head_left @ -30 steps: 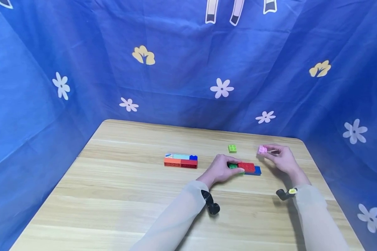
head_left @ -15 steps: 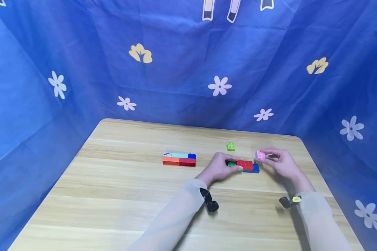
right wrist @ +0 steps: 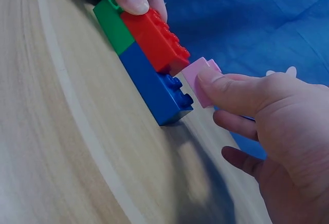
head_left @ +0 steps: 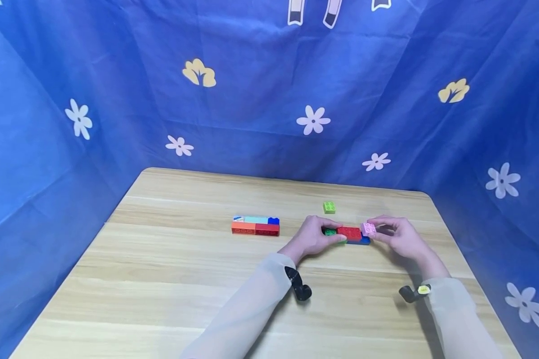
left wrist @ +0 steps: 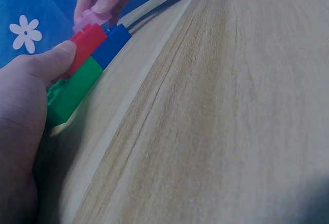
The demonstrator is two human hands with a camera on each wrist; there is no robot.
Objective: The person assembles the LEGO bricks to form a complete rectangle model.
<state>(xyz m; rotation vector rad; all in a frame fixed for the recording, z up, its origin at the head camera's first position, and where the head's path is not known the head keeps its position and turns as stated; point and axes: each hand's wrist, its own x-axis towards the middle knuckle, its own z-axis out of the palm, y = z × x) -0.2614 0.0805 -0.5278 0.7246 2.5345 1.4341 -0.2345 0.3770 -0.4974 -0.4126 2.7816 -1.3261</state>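
Note:
My left hand (head_left: 312,236) grips the left end of a red brick (head_left: 349,233) between thumb and fingers. That red brick sits across a green brick (left wrist: 77,90) and a blue brick (right wrist: 154,90), which stand end to end on the table. At the blue brick's right end, its studs (right wrist: 180,91) show bare beside the red one. My right hand (head_left: 402,237) pinches a small pink brick (right wrist: 199,82) just above those studs, close to the red brick's end. In the right wrist view a gap shows between the pink brick and the blue studs.
A light green brick (head_left: 329,207) lies behind the assembly. To the left stands a built block (head_left: 255,227) of orange, red, light blue and blue bricks. Blue patterned cloth (head_left: 251,99) surrounds the wooden table (head_left: 161,279) at the back and sides.
My right hand has brought the pink brick leftward and toward me, from beyond the assembly to over the blue brick's end. My left hand keeps its grip on the red brick.

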